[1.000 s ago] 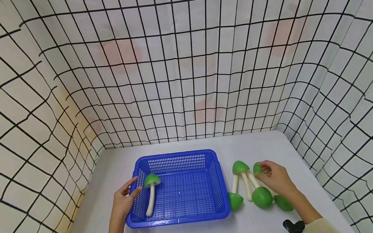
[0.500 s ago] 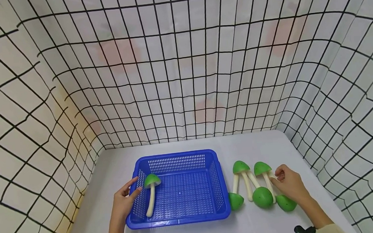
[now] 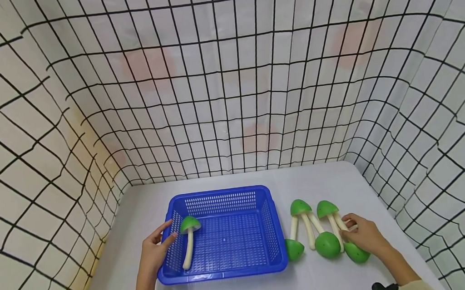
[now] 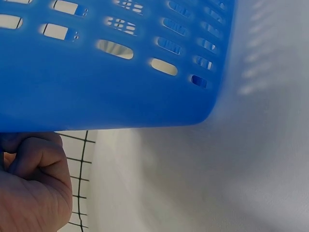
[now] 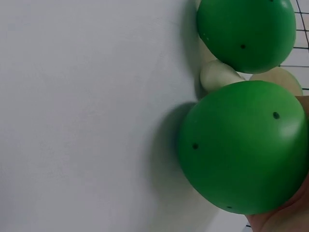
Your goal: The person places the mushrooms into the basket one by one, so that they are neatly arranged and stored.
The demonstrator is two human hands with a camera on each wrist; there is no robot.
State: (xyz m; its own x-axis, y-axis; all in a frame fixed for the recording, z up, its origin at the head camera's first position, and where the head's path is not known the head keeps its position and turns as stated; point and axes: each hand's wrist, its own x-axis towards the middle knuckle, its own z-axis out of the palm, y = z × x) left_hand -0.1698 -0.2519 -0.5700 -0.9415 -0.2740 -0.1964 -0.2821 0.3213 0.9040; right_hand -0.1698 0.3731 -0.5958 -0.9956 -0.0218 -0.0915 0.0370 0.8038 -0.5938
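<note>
My left hand [image 3: 154, 251] holds the left rim of a blue plastic basket [image 3: 226, 274], thumb over the rim. The left wrist view shows that hand's curled fingers [image 4: 38, 154] against the basket wall [image 4: 96, 96]. Inside the basket, toward the left, lies one toy mushroom [image 3: 190, 239] with a green cap and pale stem. At the right, my right hand [image 3: 364, 234] has thumb and fingers about the stem of the rightmost mushroom [image 3: 356, 252], whose cap points toward me. In the right wrist view this mushroom's cap [image 5: 244, 147] hides most of the hand.
Several more green-capped mushrooms lie between basket and right hand: one cap [image 3: 300, 207] at the back, another [image 3: 327, 208] beside it, a cap [image 3: 327, 245] in front and one [image 3: 294, 250] by the basket wall. Black netting [image 3: 234, 117] encloses the white table [image 3: 139, 207].
My right hand has moved right, off the mushroom with the cap at the back, and then down onto the rightmost mushroom's stem. The left hand and basket stay put.
</note>
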